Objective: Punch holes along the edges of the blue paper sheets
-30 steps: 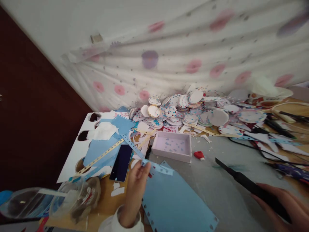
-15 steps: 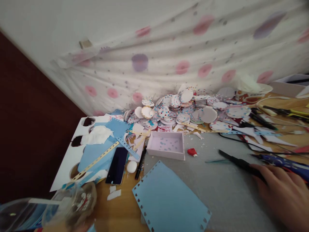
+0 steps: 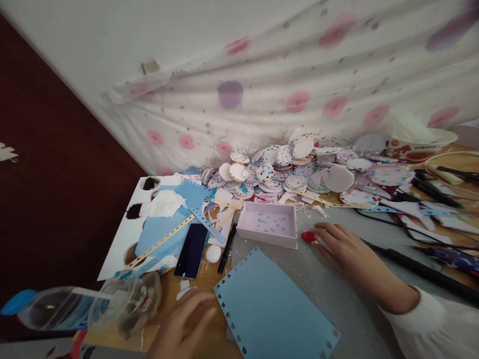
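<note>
My right hand (image 3: 346, 254) reaches across the grey mat (image 3: 299, 264), its fingertips closed on a small red item (image 3: 309, 237) just right of the pale shallow box (image 3: 267, 224). Near the bottom, my left hand (image 3: 187, 321) holds nothing; its fingers are apart beside the left edge of a light blue sheet (image 3: 277, 304). Small heart-shaped holes run along edges of that sheet. Under my right forearm's far side lies a black pen-like tool (image 3: 430, 267) on the mat.
Decorated paper discs (image 3: 284, 169) are heaped against the curtain. A phone (image 3: 191, 251), black marker (image 3: 226, 248) and white round object (image 3: 213, 254) lie left of the box. At the lower left are a plastic bottle (image 3: 56, 309) and clear cup (image 3: 112, 299). Cables and tools lie right.
My right hand has left the black tool and moved left to the red item. My left hand has come into clearer view beside the blue sheet. The camera view has shifted.
</note>
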Tool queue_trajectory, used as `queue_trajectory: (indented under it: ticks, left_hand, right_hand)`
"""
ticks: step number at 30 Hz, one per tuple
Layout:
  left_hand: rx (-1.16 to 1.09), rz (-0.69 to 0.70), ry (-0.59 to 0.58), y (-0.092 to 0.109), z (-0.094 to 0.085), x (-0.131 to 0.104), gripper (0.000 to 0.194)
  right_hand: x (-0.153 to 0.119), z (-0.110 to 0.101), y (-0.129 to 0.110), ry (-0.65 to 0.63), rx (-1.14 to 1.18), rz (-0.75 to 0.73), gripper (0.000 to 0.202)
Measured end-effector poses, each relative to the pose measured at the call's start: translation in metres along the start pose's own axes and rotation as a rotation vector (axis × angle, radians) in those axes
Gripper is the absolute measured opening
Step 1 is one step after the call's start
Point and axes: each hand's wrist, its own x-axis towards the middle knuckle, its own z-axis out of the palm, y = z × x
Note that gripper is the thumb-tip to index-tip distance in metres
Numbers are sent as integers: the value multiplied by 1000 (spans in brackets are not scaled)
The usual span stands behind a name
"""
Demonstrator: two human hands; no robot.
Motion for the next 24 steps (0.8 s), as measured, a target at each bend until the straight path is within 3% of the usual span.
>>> queue_trajectory:
  ticks: [1, 3, 5, 7, 10, 14, 17, 21, 24]
  left_hand:
    - [4, 74, -41, 11, 16, 16, 30]
    - [43, 150, 2, 31, 47, 46, 31]
    - [156, 118, 4, 42, 72, 68, 43]
    - [192, 86, 3, 46, 88, 80, 51]
    - [203, 38, 14, 44, 98, 88, 53]
    - [180, 8, -2, 46, 92, 91, 46]
    - [135, 74, -87, 53, 76, 84, 5]
    - [-139, 211, -120, 52, 46, 52, 17]
    - [-314, 129, -54, 42, 32, 23, 20]
  right_hand:
    - [7, 7, 1, -19, 25, -5, 26]
    - [16, 17, 5, -53, 74, -1, 26]
    - [20, 17, 8, -78, 129, 14, 22]
    - [18, 8, 8, -83, 195, 36, 21]
    - [13, -11, -5, -92, 314, 61, 27]
    - [17, -19, -35, -183, 462, 48, 38]
    - [24, -14, -45, -237, 515, 61, 33]
    - [12, -20, -40, -262, 556, 82, 28]
    - [-24, -32, -37, -263, 580, 126, 28]
